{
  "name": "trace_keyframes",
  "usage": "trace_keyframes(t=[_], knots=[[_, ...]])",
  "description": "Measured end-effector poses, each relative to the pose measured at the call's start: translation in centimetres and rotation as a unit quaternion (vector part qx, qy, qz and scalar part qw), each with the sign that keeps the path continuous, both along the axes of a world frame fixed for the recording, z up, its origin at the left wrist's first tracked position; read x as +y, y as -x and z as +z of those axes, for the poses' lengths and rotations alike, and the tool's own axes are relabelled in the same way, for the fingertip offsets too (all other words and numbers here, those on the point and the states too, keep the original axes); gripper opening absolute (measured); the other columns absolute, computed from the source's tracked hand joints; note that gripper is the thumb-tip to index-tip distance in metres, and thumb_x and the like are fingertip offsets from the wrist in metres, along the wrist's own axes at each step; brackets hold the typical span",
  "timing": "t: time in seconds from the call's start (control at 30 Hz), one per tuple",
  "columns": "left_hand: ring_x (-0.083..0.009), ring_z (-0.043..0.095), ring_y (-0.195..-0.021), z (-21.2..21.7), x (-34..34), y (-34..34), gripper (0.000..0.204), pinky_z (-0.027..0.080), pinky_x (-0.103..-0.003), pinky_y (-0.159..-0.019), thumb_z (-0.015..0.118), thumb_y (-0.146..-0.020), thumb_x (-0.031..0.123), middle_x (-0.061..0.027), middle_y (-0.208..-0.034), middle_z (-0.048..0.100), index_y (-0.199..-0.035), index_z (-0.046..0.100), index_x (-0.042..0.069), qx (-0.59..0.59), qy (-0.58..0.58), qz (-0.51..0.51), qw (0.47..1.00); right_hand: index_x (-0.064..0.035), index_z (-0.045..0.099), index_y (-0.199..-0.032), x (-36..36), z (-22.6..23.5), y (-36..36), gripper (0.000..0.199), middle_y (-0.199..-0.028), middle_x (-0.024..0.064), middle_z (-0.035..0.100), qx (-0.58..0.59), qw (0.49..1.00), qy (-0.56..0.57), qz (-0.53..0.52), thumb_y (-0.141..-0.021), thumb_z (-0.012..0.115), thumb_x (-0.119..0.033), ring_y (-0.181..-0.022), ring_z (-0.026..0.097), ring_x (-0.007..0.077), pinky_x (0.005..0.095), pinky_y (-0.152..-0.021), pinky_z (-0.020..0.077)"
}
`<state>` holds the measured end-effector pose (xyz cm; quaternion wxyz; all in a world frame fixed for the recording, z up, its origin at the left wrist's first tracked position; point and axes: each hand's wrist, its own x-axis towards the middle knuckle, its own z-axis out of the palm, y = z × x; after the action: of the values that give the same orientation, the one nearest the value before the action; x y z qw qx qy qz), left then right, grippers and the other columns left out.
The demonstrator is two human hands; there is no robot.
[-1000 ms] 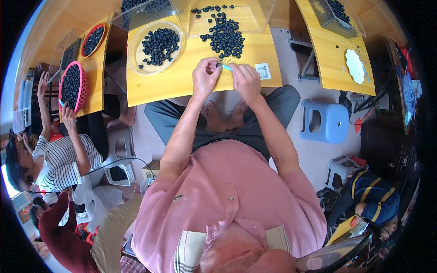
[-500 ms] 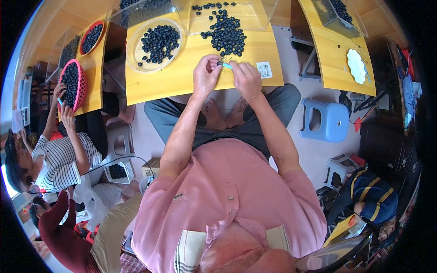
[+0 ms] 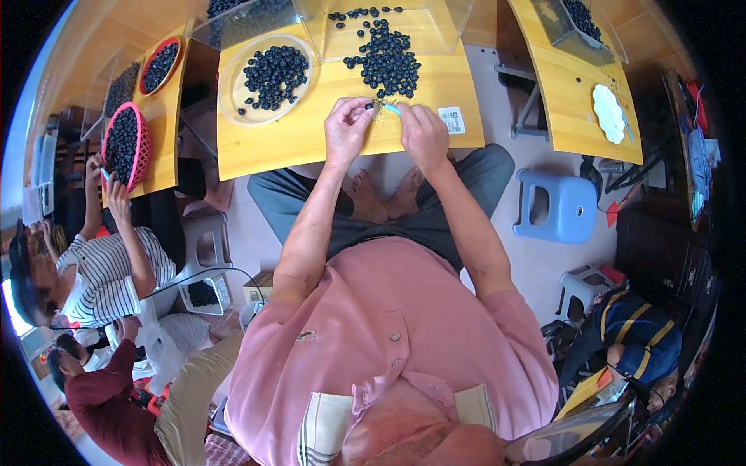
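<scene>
My left hand (image 3: 347, 132) pinches one small, dark, round piece (image 3: 369, 106) between thumb and fingertips, just above the near part of the yellow table (image 3: 295, 147). Its exact kind is too small to tell. In my right hand (image 3: 424, 136) is a slim tool with a teal handle (image 3: 393, 109); its tip points toward the piece, with a small gap between them. Beyond my hands lies a loose heap of similar dark round pieces (image 3: 391, 62). Brownish crumbs (image 3: 381, 102) are scattered between my fingers and the heap.
A clear round tray (image 3: 228, 89) with more dark pieces stands left of the heap. Clear bins (image 3: 249, 27) line the far edge. A white label (image 3: 451, 120) lies at right. Co-workers sit at left, one beside a pink basket (image 3: 142, 147). A blue stool (image 3: 556, 206) stands right.
My hands have moved slightly apart. The teal tool's tip has come away from the dark round piece, and my left hand has shifted a little left with the piece.
</scene>
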<state>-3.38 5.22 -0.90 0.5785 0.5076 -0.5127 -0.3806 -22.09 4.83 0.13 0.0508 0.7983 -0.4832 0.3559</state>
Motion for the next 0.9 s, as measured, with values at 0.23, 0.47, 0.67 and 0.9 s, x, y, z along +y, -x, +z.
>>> trace_keyframes(t=[0.23, 0.47, 0.67, 0.9], knots=[[-0.0085, 0.064, -0.085, 0.5, 0.5, 0.2, 0.016, 0.054, -0.024, -0.078, 0.078, -0.092, -0.001, -0.0040, -0.104, 0.067, -0.108, 0.076, -0.002, 0.005, 0.003, 0.020, 1.000, -0.0061, 0.074, -0.110, 0.4, 0.0, 0.0, 0.022, -0.082, 0.0069, 0.060, -0.028, 1.000, 0.008, 0.000, -0.089, 0.070, -0.007, -0.080, 0.065, 0.0260, 0.0410, -0.071, 0.0541], [-0.0147, 0.065, -0.086, 4.7, -1.5, -6.0, 0.011, 0.055, -0.029, -0.076, 0.075, -0.092, 0.000, -0.0067, -0.100, 0.070, -0.103, 0.075, 0.002, -0.144, 0.124, 0.159, 0.969, -0.0064, 0.073, -0.109, 0.4, -0.1, 0.2, 0.019, -0.081, 0.0078, 0.059, -0.044, 0.999, -0.002, 0.004, -0.091, 0.069, -0.007, -0.080, 0.065, 0.0269, 0.0415, -0.071, 0.0538], [-0.0369, 0.069, -0.105, 8.2, -5.2, -8.9, 0.032, 0.057, -0.043, -0.092, 0.069, -0.085, -0.009, -0.0157, -0.111, 0.070, -0.115, 0.071, 0.002, -0.360, 0.222, 0.190, 0.886, -0.0071, 0.073, -0.108, 0.2, 0.1, 0.1, 0.017, -0.083, 0.0082, 0.059, -0.045, 0.999, 0.003, 0.006, -0.091, 0.069, -0.008, -0.080, 0.065, 0.0273, 0.0421, -0.070, 0.0539], [-0.0379, 0.053, -0.140, 3.1, -7.1, -3.7, 0.054, 0.045, -0.043, -0.119, 0.058, -0.087, -0.011, -0.0239, -0.150, 0.056, -0.140, 0.060, -0.003, -0.480, 0.099, -0.005, 0.871, -0.0079, 0.073, -0.110, 0.5, -0.1, -0.1, 0.019, -0.083, 0.0078, 0.059, -0.040, 0.999, -0.006, 0.001, -0.091, 0.069, -0.007, -0.081, 0.065, 0.0272, 0.0418, -0.071, 0.0549]])
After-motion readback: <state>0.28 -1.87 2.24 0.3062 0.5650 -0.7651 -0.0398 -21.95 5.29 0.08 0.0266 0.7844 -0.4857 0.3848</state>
